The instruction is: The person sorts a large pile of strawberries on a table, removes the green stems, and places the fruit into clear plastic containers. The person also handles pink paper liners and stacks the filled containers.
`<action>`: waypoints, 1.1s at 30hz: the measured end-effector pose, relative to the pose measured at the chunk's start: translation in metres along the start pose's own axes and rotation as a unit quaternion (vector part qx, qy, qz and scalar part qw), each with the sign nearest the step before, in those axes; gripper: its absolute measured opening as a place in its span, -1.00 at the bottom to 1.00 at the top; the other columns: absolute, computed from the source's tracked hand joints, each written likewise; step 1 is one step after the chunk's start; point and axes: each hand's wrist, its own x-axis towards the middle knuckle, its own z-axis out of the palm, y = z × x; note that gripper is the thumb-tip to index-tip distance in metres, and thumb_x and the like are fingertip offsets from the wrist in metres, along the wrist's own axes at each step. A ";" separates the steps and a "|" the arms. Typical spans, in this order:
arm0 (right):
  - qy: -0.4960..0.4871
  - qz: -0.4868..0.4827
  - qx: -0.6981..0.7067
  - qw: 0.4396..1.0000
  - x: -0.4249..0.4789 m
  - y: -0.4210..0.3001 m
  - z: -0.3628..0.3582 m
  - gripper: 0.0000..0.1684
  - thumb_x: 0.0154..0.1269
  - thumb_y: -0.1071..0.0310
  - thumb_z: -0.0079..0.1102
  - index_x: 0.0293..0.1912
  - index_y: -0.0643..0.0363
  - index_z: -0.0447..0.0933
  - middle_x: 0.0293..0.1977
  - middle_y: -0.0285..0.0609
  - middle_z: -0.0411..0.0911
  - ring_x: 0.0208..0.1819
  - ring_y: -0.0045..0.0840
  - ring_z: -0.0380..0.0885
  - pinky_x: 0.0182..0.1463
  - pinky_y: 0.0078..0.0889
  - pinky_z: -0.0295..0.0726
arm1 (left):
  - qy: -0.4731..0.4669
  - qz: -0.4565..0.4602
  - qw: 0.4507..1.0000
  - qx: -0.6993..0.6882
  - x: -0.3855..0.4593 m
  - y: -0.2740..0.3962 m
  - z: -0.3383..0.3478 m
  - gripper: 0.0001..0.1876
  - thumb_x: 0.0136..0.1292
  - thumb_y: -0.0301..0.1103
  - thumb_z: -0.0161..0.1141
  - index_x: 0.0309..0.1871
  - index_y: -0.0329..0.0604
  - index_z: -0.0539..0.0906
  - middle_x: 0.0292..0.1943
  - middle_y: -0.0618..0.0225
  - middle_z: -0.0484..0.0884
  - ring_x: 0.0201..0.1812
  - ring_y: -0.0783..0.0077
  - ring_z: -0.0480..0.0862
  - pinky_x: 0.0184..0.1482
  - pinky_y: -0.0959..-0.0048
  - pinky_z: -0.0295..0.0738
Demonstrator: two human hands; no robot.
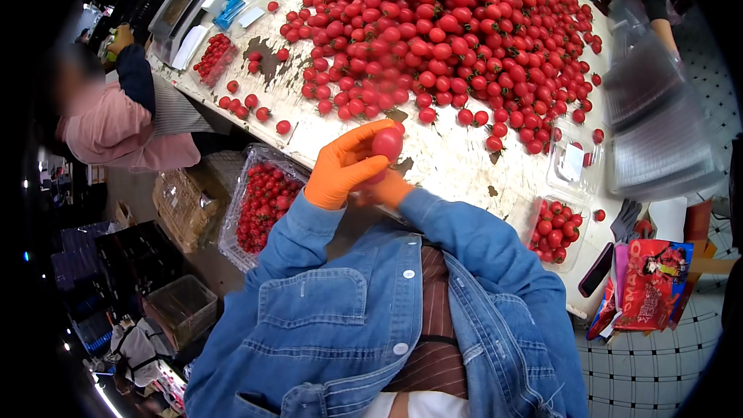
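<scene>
My left hand point(336, 171), in an orange glove, grips a red cherry tomato point(388, 144) between thumb and fingers, just off the table's near edge. Red also shows just below that thumb, perhaps a second tomato, though which hand has it is unclear. My right hand point(392, 188), also orange-gloved, is blurred and partly hidden beside the left one; its fingers cannot be made out. Beyond both hands a large heap of cherry tomatoes point(447, 23), many with green calyxes, covers the worn white table point(447, 157).
At right, a clear clamshell box point(572, 168) stands open, its base part-filled with tomatoes point(554, 232). Stacked plastic boxes point(662, 122), a phone point(596, 270) and printed packaging point(653, 284) lie farther right. A lined crate of tomatoes point(261, 203) sits below left. Another person point(127, 110) works at left.
</scene>
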 end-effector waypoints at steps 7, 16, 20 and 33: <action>0.203 0.008 0.311 0.928 -0.061 -0.017 -0.056 -0.54 0.26 0.02 0.17 -0.02 0.15 0.49 -0.37 -0.31 0.58 -0.51 -0.72 0.48 -0.52 -0.72 0.29 | 0.060 0.181 0.914 0.359 0.004 -0.011 0.014 -0.50 -0.02 -0.60 0.35 0.07 -0.20 0.57 -0.13 0.33 0.58 -0.15 0.55 0.58 -0.12 0.60 0.52; 0.255 -0.040 0.308 0.916 -0.105 -0.037 -0.067 -0.57 0.17 0.16 0.32 -0.01 0.14 0.50 -0.46 -0.36 0.51 -0.50 -0.77 0.43 -0.54 -0.76 0.21 | -0.015 0.156 0.915 0.373 0.022 -0.021 0.046 -0.53 0.00 -0.50 0.36 0.07 -0.18 0.57 -0.05 0.37 0.53 -0.11 0.54 0.57 -0.20 0.64 0.48; 0.220 -0.053 0.323 0.919 -0.114 -0.030 -0.075 -0.55 0.21 0.15 0.28 0.05 0.13 0.48 -0.49 -0.37 0.49 -0.52 -0.78 0.41 -0.55 -0.76 0.19 | -0.021 0.204 0.926 0.316 0.027 -0.030 0.053 -0.54 0.01 -0.43 0.38 0.05 -0.15 0.59 -0.08 0.40 0.53 -0.12 0.56 0.54 -0.24 0.66 0.45; 0.187 -0.011 0.335 0.923 -0.110 -0.014 -0.077 -0.58 0.27 0.09 0.19 0.01 0.13 0.48 -0.38 -0.38 0.51 -0.48 -0.74 0.46 -0.51 -0.74 0.28 | -0.005 0.197 0.925 0.325 0.030 -0.044 0.048 -0.59 0.05 -0.44 0.35 0.02 -0.17 0.59 -0.13 0.29 0.53 -0.07 0.40 0.52 -0.10 0.53 0.45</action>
